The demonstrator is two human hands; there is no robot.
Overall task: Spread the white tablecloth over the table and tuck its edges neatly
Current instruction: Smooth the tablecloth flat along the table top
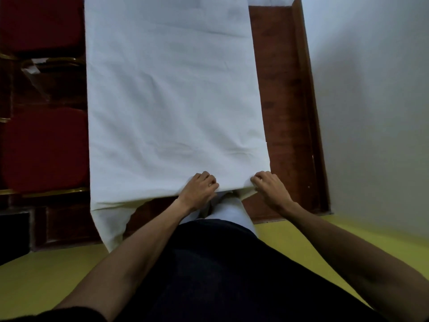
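Note:
The white tablecloth (pixel 171 101) lies lengthwise along a long brown wooden table (pixel 281 112), covering its left and middle parts. A strip of bare wood shows on the right side. My left hand (pixel 199 189) grips the cloth's near edge with curled fingers. My right hand (pixel 269 187) grips the near right corner of the cloth in the same way. The near left corner of the cloth hangs down over the table's end towards the floor.
Red upholstered chairs with gold frames (pixel 44 147) stand close along the table's left side. A pale wall (pixel 371 101) runs just right of the table. The floor (pixel 301 238) around my body is yellow-green.

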